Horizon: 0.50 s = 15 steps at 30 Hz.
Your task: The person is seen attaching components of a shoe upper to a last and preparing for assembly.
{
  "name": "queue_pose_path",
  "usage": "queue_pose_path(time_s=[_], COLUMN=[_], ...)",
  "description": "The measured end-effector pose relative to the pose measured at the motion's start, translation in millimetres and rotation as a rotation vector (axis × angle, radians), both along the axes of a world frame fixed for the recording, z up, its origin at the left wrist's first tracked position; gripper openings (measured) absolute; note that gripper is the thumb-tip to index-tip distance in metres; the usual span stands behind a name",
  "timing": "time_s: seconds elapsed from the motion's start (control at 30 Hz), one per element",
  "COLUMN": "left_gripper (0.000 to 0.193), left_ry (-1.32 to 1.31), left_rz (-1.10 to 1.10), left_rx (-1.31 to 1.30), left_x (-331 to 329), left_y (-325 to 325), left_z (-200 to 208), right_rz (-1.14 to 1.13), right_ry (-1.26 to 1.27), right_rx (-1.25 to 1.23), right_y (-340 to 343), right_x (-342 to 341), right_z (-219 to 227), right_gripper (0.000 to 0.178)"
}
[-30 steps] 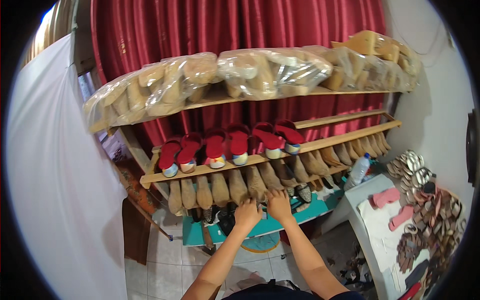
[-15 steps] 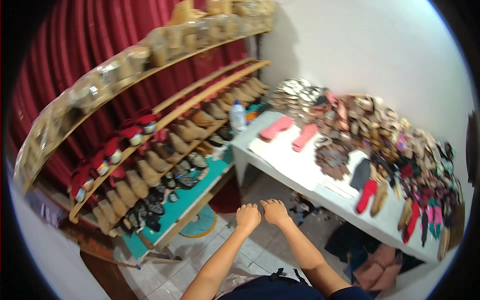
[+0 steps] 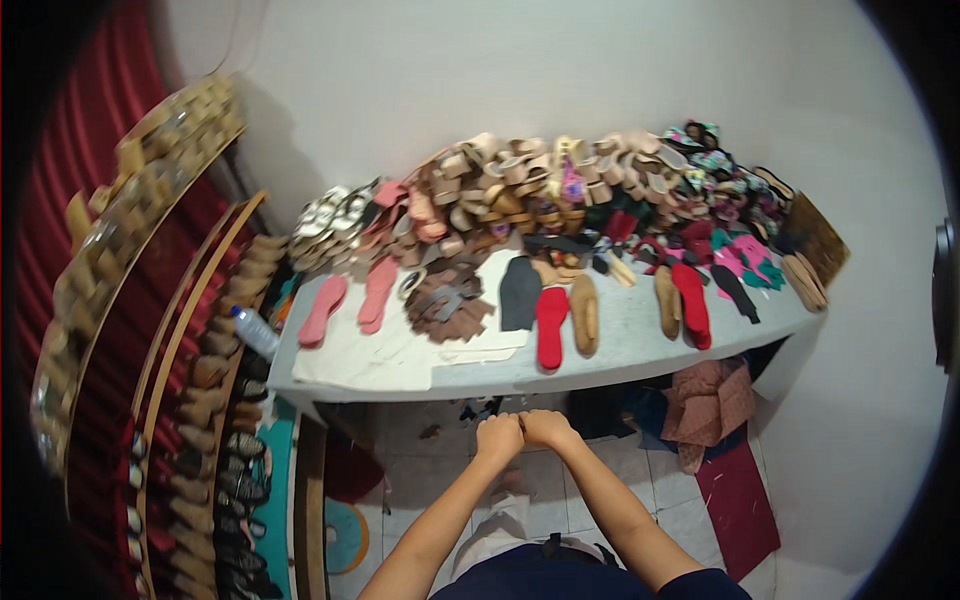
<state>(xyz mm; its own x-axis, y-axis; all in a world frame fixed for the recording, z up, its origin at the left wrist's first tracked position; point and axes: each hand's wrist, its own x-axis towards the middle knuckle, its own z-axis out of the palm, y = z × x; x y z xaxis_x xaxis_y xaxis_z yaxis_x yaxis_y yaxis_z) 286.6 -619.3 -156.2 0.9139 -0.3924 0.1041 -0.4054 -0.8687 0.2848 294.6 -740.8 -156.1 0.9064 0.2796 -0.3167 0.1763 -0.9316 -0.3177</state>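
My left hand [image 3: 498,437] and my right hand [image 3: 547,428] are held out together in front of me, over the floor just before the table's near edge. Both are curled into loose fists, knuckles up, their inner sides almost meeting. No object shows in either one, though the palms are turned away from view. Beyond them stands a grey-white table [image 3: 470,378]. Along its near side lie pink insoles [image 3: 323,312], a dark grey sole piece [image 3: 518,295], a red insole [image 3: 551,328], a tan shoe form [image 3: 585,316] and a fanned pile of brown strips [image 3: 450,305].
Heaped sandals and shoe parts [image 3: 520,180] line the wall behind the table. At the left, wooden racks [image 3: 185,300] hold rows of shoes beside a water bottle [image 3: 255,332]. A round stool [image 3: 345,535] is below. Pink fabric [image 3: 708,400] lies under the table near a maroon mat [image 3: 740,505].
My view has swung to the right, so the table now lies straight ahead and the racks sit at the left. My two hands have drawn closer together.
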Motion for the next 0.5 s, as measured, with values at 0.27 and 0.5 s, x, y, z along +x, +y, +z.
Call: queue_pose_path(time_s=[0.27,0.5], left_gripper=[0.027,0.045], left_ry=[0.040,0.174], left_rz=[-0.136,-0.044], left_rx=[-0.254,-0.112], left_x=[76.9,181.1], left_y=[-72.5,-95.8], left_z=[4.2,-4.5], right_rz=[-0.259,-0.377], right_ry=[-0.093,-0.425], right_rx=[0.143,0.184], right_y=[-85.6,-112.8], right_x=[48.4,126.6], right_z=[-8.8,23.6], right_gripper=[0.032,0.031])
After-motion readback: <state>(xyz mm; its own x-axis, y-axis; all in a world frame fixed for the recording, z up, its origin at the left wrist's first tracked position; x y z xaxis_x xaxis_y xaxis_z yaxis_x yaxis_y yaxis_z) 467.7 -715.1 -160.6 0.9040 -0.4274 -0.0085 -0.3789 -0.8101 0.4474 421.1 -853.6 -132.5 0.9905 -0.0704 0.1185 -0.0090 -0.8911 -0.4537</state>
